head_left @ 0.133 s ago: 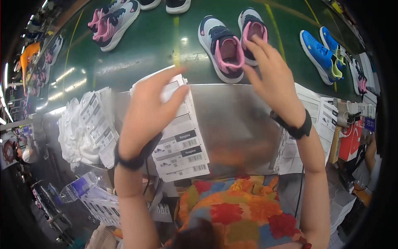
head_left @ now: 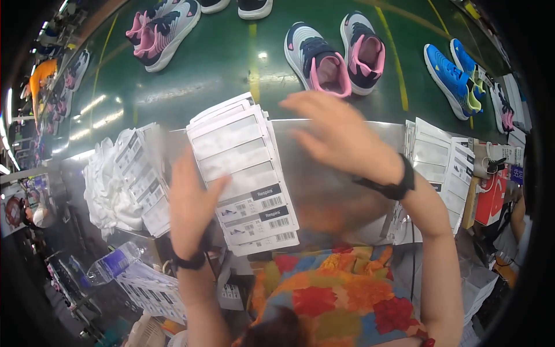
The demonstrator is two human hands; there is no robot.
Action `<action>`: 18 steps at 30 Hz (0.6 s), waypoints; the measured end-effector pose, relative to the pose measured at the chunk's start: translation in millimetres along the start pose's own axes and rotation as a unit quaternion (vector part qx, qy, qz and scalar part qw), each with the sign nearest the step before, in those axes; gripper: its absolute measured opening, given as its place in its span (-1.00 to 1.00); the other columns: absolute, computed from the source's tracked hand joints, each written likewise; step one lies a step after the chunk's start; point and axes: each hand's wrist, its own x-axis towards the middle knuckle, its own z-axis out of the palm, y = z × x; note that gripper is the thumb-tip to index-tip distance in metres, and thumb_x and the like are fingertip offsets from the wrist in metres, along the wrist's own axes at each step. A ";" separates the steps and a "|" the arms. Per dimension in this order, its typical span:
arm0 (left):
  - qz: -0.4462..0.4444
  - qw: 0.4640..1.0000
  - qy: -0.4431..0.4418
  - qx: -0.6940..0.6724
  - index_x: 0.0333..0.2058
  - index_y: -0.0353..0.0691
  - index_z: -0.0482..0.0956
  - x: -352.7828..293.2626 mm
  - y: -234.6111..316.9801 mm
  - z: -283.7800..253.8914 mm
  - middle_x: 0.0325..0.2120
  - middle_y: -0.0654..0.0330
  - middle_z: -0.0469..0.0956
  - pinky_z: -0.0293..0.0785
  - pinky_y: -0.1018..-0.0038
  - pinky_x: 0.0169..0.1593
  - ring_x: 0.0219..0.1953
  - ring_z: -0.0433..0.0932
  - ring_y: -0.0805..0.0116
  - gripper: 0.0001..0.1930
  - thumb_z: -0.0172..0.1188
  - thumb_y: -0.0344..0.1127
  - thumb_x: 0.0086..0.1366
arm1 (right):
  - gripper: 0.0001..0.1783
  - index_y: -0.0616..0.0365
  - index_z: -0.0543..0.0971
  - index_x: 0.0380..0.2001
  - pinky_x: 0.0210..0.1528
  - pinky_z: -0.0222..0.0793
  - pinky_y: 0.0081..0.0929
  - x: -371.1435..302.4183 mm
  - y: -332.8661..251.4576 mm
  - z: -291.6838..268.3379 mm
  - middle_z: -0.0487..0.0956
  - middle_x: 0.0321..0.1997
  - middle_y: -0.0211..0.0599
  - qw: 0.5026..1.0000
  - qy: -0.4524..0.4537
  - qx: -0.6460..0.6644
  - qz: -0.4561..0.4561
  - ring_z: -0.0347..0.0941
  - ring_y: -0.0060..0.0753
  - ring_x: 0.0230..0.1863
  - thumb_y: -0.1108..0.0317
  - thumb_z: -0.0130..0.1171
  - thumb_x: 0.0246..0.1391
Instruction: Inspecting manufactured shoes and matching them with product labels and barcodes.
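A stack of white label sheets (head_left: 237,156) with printed labels lies on the metal worktop in front of me. Along its left edge is my left hand (head_left: 193,199), slightly blurred, fingers stretched out and thumb apart over the sheets, holding nothing that I can see. My right hand (head_left: 341,136) hovers right of the stack, fingers extended and smeared by motion, with nothing visible in it. Just beyond it stand a grey and navy sneaker (head_left: 315,55) with pink lining and its mate (head_left: 364,52), heels toward me. My hand hides part of the nearer heel.
The green conveyor belt (head_left: 225,63) also carries another pink-lined pair (head_left: 165,34) at left and blue sneakers (head_left: 445,75) at right. Crumpled white paper (head_left: 110,191) lies left, more label sheets (head_left: 430,162) right. A plastic bottle (head_left: 115,263) lies at lower left.
My right hand has come away from the pink-lined sneakers, leftward and nearer to me. My left hand has drawn back toward me, off the far part of the label stack.
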 end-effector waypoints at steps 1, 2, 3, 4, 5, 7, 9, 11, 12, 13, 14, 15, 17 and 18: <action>-0.013 1.000 0.015 0.004 0.15 -0.38 0.34 -14.6 -10.6 12.5 -0.12 -0.11 0.46 0.44 0.27 -0.01 -0.02 0.48 0.04 -0.30 0.40 -0.35 0.03 | -0.49 0.23 0.40 0.10 0.11 0.37 -0.20 12.4 -5.1 20.8 0.45 0.11 0.00 1.000 0.000 0.003 -0.006 0.40 0.04 0.11 0.29 0.19 0.10; -0.020 0.999 0.029 0.004 0.15 -0.37 0.34 -24.4 -13.2 23.6 -0.20 -0.06 0.45 0.46 0.29 -0.07 -0.08 0.48 0.08 -0.28 0.43 -0.37 -0.01 | -0.49 0.24 0.40 0.10 0.11 0.37 -0.19 23.0 -8.8 37.9 0.42 0.12 0.01 1.000 -0.024 0.013 0.004 0.40 0.05 0.10 0.27 0.18 0.11; -0.018 0.999 0.031 0.002 0.15 -0.37 0.34 -30.6 -15.7 27.3 -0.20 -0.06 0.45 0.46 0.29 -0.07 -0.08 0.48 0.08 -0.28 0.43 -0.37 -0.01 | -0.50 0.25 0.40 0.09 0.11 0.37 -0.18 29.5 -9.1 47.9 0.40 0.12 0.02 0.998 -0.048 0.022 0.015 0.39 0.06 0.09 0.26 0.17 0.12; -0.055 0.997 0.039 -0.023 0.13 -0.39 0.36 -36.9 -19.1 30.3 -0.26 0.02 0.45 0.45 0.38 -0.19 -0.21 0.46 0.21 -0.28 0.45 -0.37 -0.03 | -0.50 0.25 0.40 0.09 0.11 0.37 -0.18 32.8 -7.1 54.8 0.40 0.12 0.02 0.998 -0.050 0.021 0.013 0.39 0.06 0.09 0.26 0.17 0.12; -0.091 0.994 0.047 -0.049 0.11 -0.40 0.37 -42.2 -20.8 32.1 -0.32 0.11 0.45 0.43 0.48 -0.32 -0.34 0.45 0.34 -0.28 0.48 -0.38 -0.05 | -0.50 0.27 0.42 0.05 0.03 0.42 -0.16 36.3 -5.0 60.1 0.42 0.05 0.02 0.997 -0.074 0.022 0.024 0.40 0.07 0.06 0.22 0.18 0.11; -0.165 0.981 0.016 -0.105 0.06 -0.39 0.39 -51.5 -16.6 29.5 -0.34 0.16 0.43 0.39 0.52 -0.35 -0.38 0.41 0.42 -0.33 0.47 -0.40 -0.05 | -0.54 0.30 0.46 -0.05 -0.05 0.47 -0.17 38.1 -3.9 62.3 0.42 -0.04 -0.01 0.993 -0.109 0.032 0.036 0.39 0.03 0.03 0.17 0.19 0.10; -0.228 0.957 -0.002 -0.178 -0.13 -0.34 0.42 -61.6 -19.1 27.9 -0.39 0.28 0.37 0.31 0.60 -0.39 -0.44 0.32 0.56 -0.50 0.44 -0.46 -0.07 | -0.56 0.30 0.48 -0.09 -0.05 0.46 -0.18 32.0 -3.4 55.9 0.41 -0.05 -0.03 0.993 -0.108 0.039 0.024 0.37 0.00 0.03 0.16 0.19 0.10; -0.210 0.959 0.003 -0.190 -0.19 -0.31 0.40 -71.2 -26.9 31.5 -0.38 0.28 0.37 0.31 0.59 -0.38 -0.43 0.32 0.55 -0.53 0.43 -0.47 -0.08 | -0.64 0.28 0.51 -0.21 -0.02 0.40 -0.22 23.2 -10.1 52.0 0.39 -0.09 -0.11 0.994 -0.098 0.042 0.032 0.32 -0.05 0.00 0.23 0.27 0.01; -0.191 0.961 0.008 -0.202 -0.24 -0.28 0.38 -75.5 -29.9 32.9 -0.36 0.29 0.37 0.32 0.58 -0.37 -0.41 0.32 0.55 -0.55 0.43 -0.48 -0.10 | -0.64 0.28 0.51 -0.21 -0.02 0.40 -0.22 19.4 -13.9 52.8 0.39 -0.09 -0.11 0.994 -0.099 0.042 0.033 0.32 -0.05 0.00 0.23 0.27 0.01; -0.193 0.956 -0.011 -0.220 -0.32 -0.24 0.35 -78.5 -25.5 28.2 -0.24 0.20 0.38 0.36 0.49 -0.14 -0.25 0.37 0.42 -0.59 0.39 -0.52 -0.12 | -0.64 0.27 0.51 -0.23 -0.01 0.36 -0.23 15.7 -15.9 53.1 0.39 -0.10 -0.12 0.995 -0.088 0.033 0.033 0.31 -0.05 -0.02 0.28 0.31 -0.06; -0.194 0.956 -0.013 -0.221 -0.32 -0.24 0.35 -81.7 -26.0 29.2 -0.24 0.20 0.38 0.36 0.49 -0.14 -0.25 0.37 0.42 -0.59 0.39 -0.52 -0.12 | -0.63 0.26 0.51 -0.25 0.00 0.33 -0.24 12.2 -18.4 53.5 0.38 -0.11 -0.13 0.996 -0.077 0.023 0.034 0.29 -0.04 -0.04 0.34 0.36 -0.13; -0.115 0.969 0.012 -0.218 -0.33 -0.24 0.35 -84.8 -27.2 30.8 -0.16 0.15 0.36 0.31 0.40 -0.02 -0.14 0.36 0.32 -0.60 0.37 -0.53 -0.14 | -0.66 0.23 0.49 -0.30 0.00 0.29 -0.25 9.3 -22.1 52.8 0.38 -0.14 -0.16 0.997 -0.052 0.039 0.033 0.27 -0.05 -0.05 0.45 0.36 -0.20; -0.033 0.971 0.018 -0.236 -0.43 -0.21 0.27 -92.4 -26.2 27.4 0.14 -0.13 0.27 0.21 0.13 0.13 0.12 0.29 -0.05 -0.66 0.30 -0.57 -0.07 | -0.69 0.22 0.48 -0.31 0.00 0.28 -0.25 4.7 -30.8 43.6 0.38 -0.19 -0.17 0.996 -0.057 0.057 0.021 0.27 -0.06 -0.07 0.47 0.34 -0.19; -0.037 0.971 0.016 -0.237 -0.43 -0.21 0.27 -95.4 -27.3 30.2 0.14 -0.13 0.27 0.21 0.13 0.13 0.12 0.29 -0.05 -0.66 0.30 -0.57 -0.07 | -0.71 0.21 0.47 -0.33 0.01 0.27 -0.25 0.8 -34.7 39.2 0.39 -0.23 -0.19 0.995 -0.060 0.074 0.008 0.27 -0.08 -0.09 0.49 0.31 -0.17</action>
